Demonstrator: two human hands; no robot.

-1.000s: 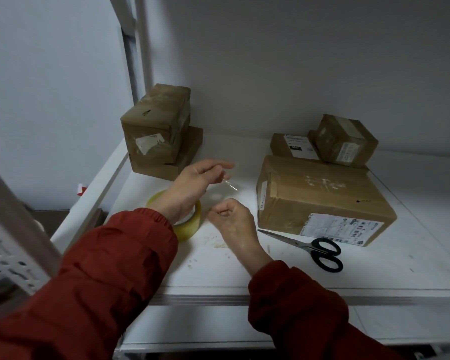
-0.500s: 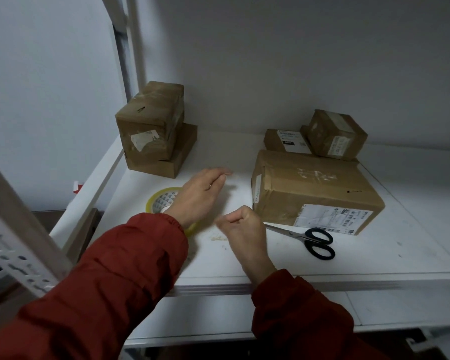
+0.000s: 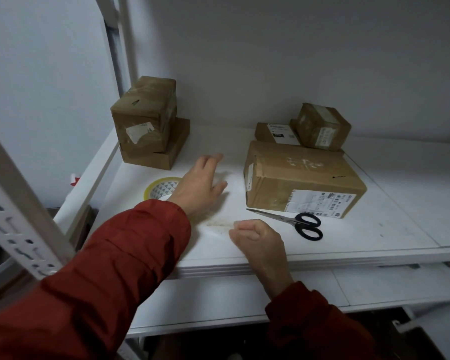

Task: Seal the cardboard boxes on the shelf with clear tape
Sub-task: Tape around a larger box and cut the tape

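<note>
Change since a second ago: your hands have let go of each other. They were up over the tape roll (image 3: pixel 157 190), close together with a thin glint of tape between them. Now your left hand (image 3: pixel 199 187) is flat and low at centre frame, fingers straight and spread, holding nothing and slightly blurred. It sits just right of the roll, which lies flat and uncovered, centre-left.

Your right hand (image 3: pixel 256 236) has dropped back to the front edge of the shelf (image 3: pixel 387 229), fingers curled into a fist. Nothing shows in it. Clear tape would be hard to see, so I can't rule out a scrap.

No strip is visible anywhere now. My read: that pull of tape is lost or stuck down, so you'll need to find the free end on the roll again.

- The big box (image 3: pixel 304 175) is right of centre, untouched and nearest your hands, so it's the likely next target.
- The scissors (image 3: pixel 294 221) lie closed just in front of it.
- The box stack (image 3: pixel 151 136) is upper left.
- A small box (image 3: pixel 322 126) and a flat box (image 3: pixel 274 131) are at the back right.

I can't tell which seams are already taped.
</note>
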